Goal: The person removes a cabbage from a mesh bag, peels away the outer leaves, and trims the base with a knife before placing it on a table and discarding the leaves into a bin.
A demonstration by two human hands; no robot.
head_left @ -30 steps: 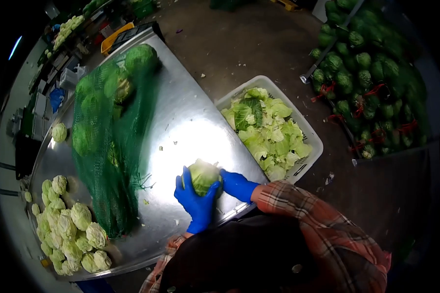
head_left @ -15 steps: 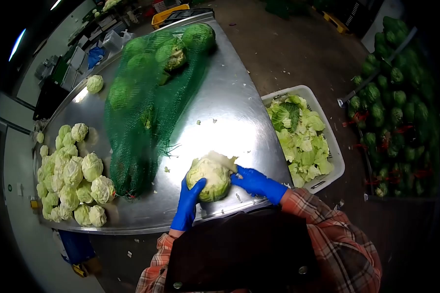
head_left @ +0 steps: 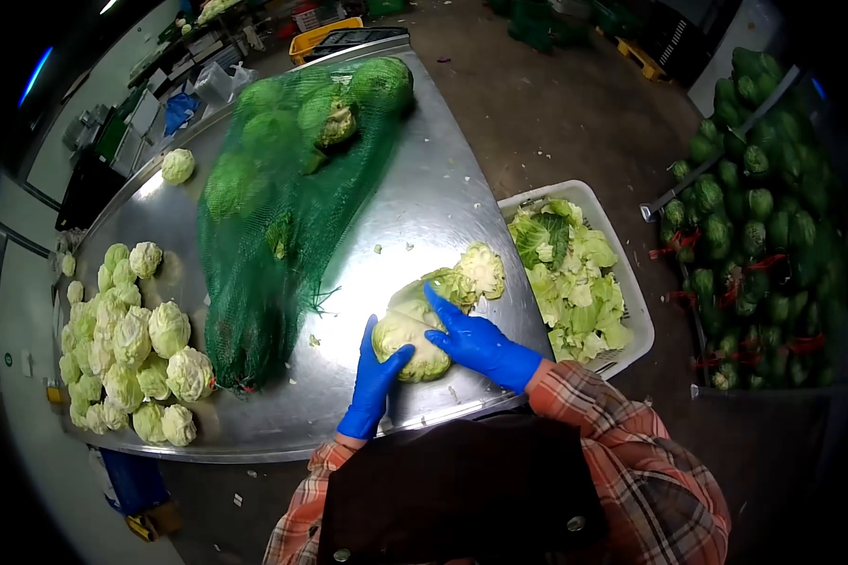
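A pale green cabbage (head_left: 411, 347) rests near the front edge of the metal table. My left hand (head_left: 372, 381), in a blue glove, grips its left side with the thumb on top. Gloved in blue as well, my right hand (head_left: 481, 347) lies against the cabbage's right side, fingers and thumb spread over its outer leaves. Loose leaves with a pale, ragged piece (head_left: 481, 270) lie just beyond my right hand. Left of the cabbage is a green mesh bag (head_left: 269, 254) with several cabbages in its far part.
Several trimmed cabbages (head_left: 130, 339) are heaped at the table's left, one (head_left: 178, 167) apart beyond them. A white crate (head_left: 634, 306) of leaves stands right of the table (head_left: 424, 188). Farther right are stacked green mesh bags (head_left: 754, 226) of cabbages.
The outer leaves have come away toward the upper right, and a ragged piece now lies there. My right hand has moved from the cabbage's edge onto its leaves, fingers opened. The view has shifted slightly.
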